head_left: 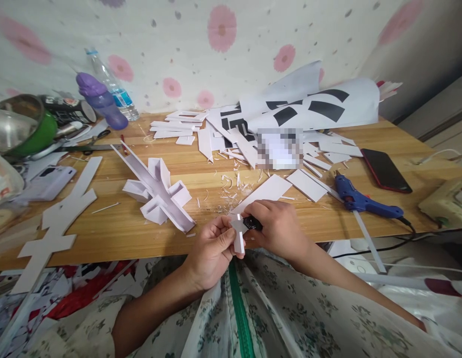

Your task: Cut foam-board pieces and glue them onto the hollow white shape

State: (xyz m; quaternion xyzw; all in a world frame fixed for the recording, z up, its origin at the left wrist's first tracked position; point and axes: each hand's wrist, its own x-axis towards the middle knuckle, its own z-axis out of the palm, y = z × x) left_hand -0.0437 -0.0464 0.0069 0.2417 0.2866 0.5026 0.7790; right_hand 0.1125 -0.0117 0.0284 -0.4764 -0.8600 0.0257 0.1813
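Observation:
At the table's front edge, my left hand (214, 248) pinches a small white foam-board piece (238, 241) between thumb and fingers. My right hand (277, 223) is closed around what looks like a black utility knife (252, 223); its end sits right against the piece, and I cannot make out a blade. Left of my hands lies a white foam-board letter form (156, 191) with raised side walls and several short arms. Just beyond my right hand is a flat white strip (268, 191), with curly shavings (232, 186) scattered beside it.
A blue glue gun (365, 199) with a white glue stick and a phone (387, 170) lie at right. White offcuts (178, 124) and printed paper sheets (309, 107) cover the back. At left are a flat cut-out (62, 214), scissors (89, 144), bottles (104, 99) and a green bowl (37, 129).

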